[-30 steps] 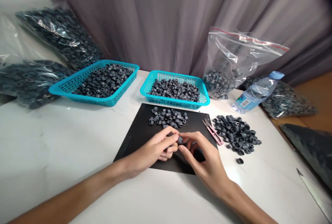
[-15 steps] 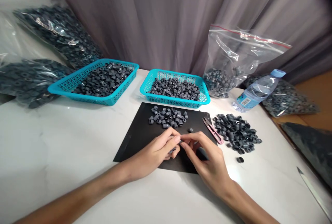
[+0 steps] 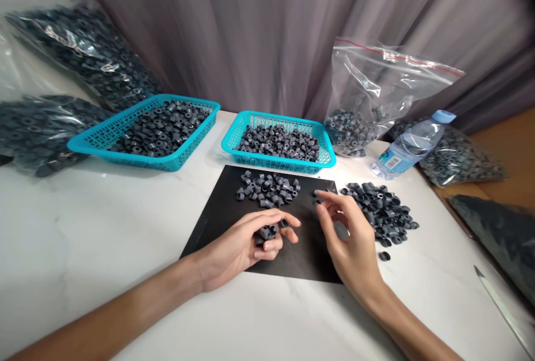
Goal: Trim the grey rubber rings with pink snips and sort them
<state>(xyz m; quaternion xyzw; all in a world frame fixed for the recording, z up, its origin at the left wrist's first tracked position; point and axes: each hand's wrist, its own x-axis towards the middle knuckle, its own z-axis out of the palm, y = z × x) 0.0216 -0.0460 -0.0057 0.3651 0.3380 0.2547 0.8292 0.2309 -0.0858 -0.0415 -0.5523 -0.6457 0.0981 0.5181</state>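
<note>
In the head view, your left hand [image 3: 242, 244] is curled around several small grey tubular pieces [image 3: 268, 232], above the black mat [image 3: 209, 227]. Your right hand [image 3: 318, 201] keeps thumb and forefinger narrowly apart near another dark piece [image 3: 316, 203]; I cannot tell well if it is gripped. If your left fingers loosen, one piece may roll into the loose heap [image 3: 270, 189] behind.

A grey-mauve curtain [image 3: 251, 32] hangs in loose folds behind the white, faintly veined desk [image 3: 83, 227]. Toward the right, a clear water bottle [image 3: 412, 146] with a blue cap and blue label stands beside a transparent zip bag [image 3: 388, 77] edged in red. Farther right, an orange-brown surface [image 3: 518, 135] shows.
</note>
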